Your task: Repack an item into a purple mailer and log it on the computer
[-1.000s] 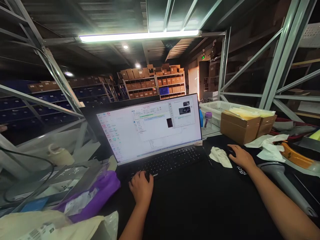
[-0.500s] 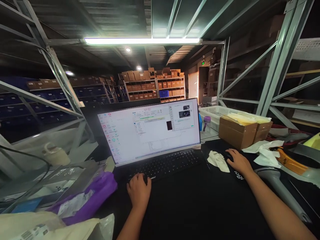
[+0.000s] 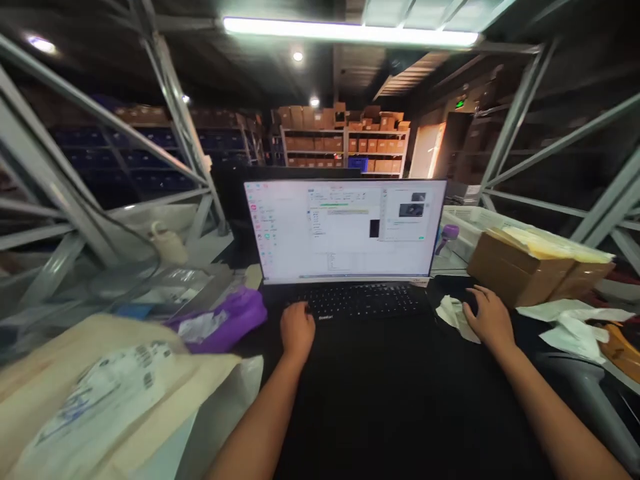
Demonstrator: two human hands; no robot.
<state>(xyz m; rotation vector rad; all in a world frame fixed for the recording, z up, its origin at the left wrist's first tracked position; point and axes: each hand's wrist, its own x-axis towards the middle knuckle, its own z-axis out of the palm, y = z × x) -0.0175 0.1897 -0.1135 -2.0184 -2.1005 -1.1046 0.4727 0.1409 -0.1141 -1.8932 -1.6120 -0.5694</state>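
Observation:
At the left end of the black keyboard (image 3: 367, 301), my left hand (image 3: 299, 331) rests palm down, its fingertips reaching the edge keys. Its fingers are loosely bent and partly hidden by the back of the hand. My right hand (image 3: 491, 321) lies over a dark computer mouse, which is mostly covered and hard to tell from the black mat (image 3: 390, 400). A crumpled tissue (image 3: 451, 313) lies just left of that hand. Behind the keyboard stands a lit monitor (image 3: 287, 233) with several windows and desktop icons on its screen.
On the left lie a purple plastic bag (image 3: 245, 317) and a large beige package (image 3: 200, 383) with a label. To the right are a cardboard box (image 3: 520, 270), white tissues (image 3: 575, 333) and a grey handheld scanner (image 3: 595, 393). Metal rack posts (image 3: 175, 100) frame the desk.
The view has swung left and down, so the scene sits further right and higher. My left hand shifts slightly left along the keyboard, uncovering its logo. The right hand stays over the mouse.

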